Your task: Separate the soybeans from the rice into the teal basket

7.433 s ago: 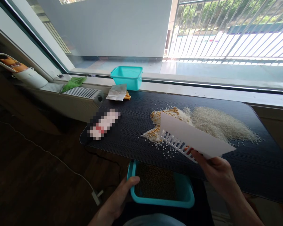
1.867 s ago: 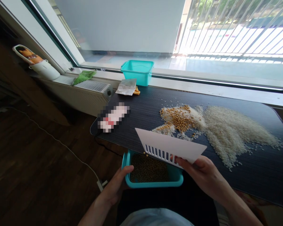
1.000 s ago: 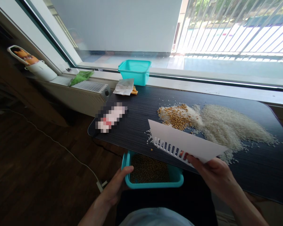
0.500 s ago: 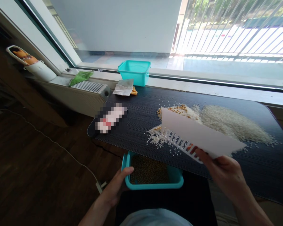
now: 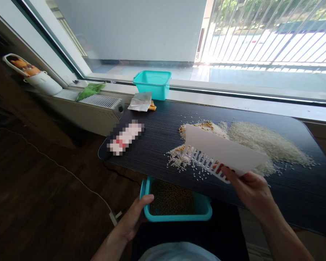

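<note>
My right hand (image 5: 250,190) is closed on a white slotted scoop (image 5: 220,154) and holds it tilted over the dark table (image 5: 157,127), its far edge in a mix of yellow beans and rice (image 5: 203,127). A big pile of white rice (image 5: 266,145) lies to the right. My left hand (image 5: 134,217) grips the left rim of a teal tub (image 5: 176,217) of brown beans, held below the table's near edge.
A second teal tub (image 5: 152,83) stands on the window sill, a folded paper packet (image 5: 139,103) beside it. A blurred-out white item (image 5: 125,137) lies at the table's left. A radiator (image 5: 92,108) and white cable (image 5: 70,177) are at the left.
The scoop went from over the held tub, where beans dropped, back across the table into the bean and rice mix. My left hand kept the tub in place.
</note>
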Demonstrator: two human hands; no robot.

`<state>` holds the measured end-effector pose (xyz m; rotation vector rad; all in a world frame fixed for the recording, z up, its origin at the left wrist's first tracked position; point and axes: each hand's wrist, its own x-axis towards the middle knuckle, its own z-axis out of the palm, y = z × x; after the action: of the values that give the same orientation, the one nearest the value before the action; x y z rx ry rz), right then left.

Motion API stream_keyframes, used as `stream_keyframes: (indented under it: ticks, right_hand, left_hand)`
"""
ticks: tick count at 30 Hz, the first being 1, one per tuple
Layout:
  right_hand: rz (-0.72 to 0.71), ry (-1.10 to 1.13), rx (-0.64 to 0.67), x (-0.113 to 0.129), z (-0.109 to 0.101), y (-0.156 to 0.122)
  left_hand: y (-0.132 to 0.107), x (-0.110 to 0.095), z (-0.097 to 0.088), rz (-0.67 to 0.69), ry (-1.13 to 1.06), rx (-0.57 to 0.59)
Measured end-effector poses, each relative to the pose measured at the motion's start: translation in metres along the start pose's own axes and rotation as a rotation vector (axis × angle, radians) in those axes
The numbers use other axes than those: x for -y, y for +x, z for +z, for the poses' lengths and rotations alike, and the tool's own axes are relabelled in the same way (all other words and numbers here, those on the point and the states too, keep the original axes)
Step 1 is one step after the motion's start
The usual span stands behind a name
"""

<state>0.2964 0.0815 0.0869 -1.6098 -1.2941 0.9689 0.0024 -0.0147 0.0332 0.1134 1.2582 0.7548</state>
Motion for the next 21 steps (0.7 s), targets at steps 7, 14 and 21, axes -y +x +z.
stream_keyframes:
  ticks: [7,14,21]
  right_hand:
    - [0.013,0.014,0.052,0.004,0.015,0.002]
    - [-0.02,0.044,0.148,0.005,0.021,-0.001]
    - [-0.021,0.031,0.142,0.006,0.019,-0.005]
  left_hand:
    - [-0.001,-0.001,0.001,-0.009,0.001,0.01]
    - [-0.002,-0.002,0.002,-0.007,-0.003,-0.006]
    - [-0.004,-0.003,0.003,0.005,0.006,-0.006]
